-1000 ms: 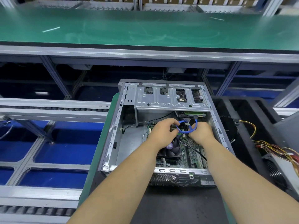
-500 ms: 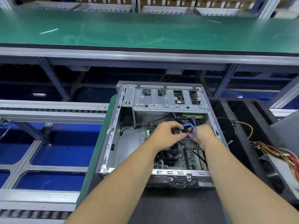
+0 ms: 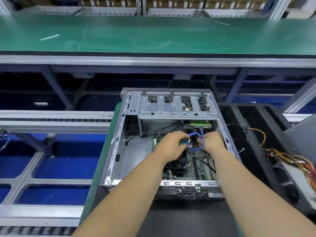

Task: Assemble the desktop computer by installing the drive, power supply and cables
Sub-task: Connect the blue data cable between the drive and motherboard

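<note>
Blue cable (image 3: 195, 147) loop has tightened and dropped lower between the hands since a second ago. Left hand (image 3: 172, 144) pinches its left side; right hand (image 3: 212, 142) grips the right side. Both sit inside the open computer case (image 3: 112, 151), above the motherboard (image 3: 200, 166). Power supply (image 3: 297, 183) lies outside, right.
</note>
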A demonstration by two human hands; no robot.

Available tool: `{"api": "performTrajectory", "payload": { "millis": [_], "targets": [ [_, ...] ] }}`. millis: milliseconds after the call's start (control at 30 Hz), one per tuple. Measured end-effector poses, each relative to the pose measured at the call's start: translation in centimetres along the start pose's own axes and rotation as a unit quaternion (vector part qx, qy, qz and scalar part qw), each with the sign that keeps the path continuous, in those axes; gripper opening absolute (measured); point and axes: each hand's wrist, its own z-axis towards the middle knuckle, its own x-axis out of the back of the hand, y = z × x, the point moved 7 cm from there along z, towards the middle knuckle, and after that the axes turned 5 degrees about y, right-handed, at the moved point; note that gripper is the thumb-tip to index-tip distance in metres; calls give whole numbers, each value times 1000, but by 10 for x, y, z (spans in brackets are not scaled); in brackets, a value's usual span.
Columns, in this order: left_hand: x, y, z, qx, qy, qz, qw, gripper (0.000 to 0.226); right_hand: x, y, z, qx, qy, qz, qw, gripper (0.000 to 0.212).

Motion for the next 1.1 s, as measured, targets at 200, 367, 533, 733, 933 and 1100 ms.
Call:
{"api": "performTrajectory", "payload": {
  "millis": [200,367,533,733,933,1100],
  "targets": [
    [-3,5,3,-32,13,10,999,36,2,-6,-4,28,11,51,998,22],
    [-4,7,3,-49,10,6,999,40,2,-13,-4,65,9,89,994,22],
    [-3,13,6,-69,35,31,997,48,1,-9,-2,66,27,10,997,24],
    [2,-3,9,27,75,-66,995,30,-4,-9,-4,73,8,-169,983,23],
    [9,-14,11,65,121,-73,988,38,-4,-11,-8,93,-14,-277,956,8],
    [9,-14,11,62,127,-115,983,37,0,-3,-3,54,7,-265,963,20]
  ]
}}
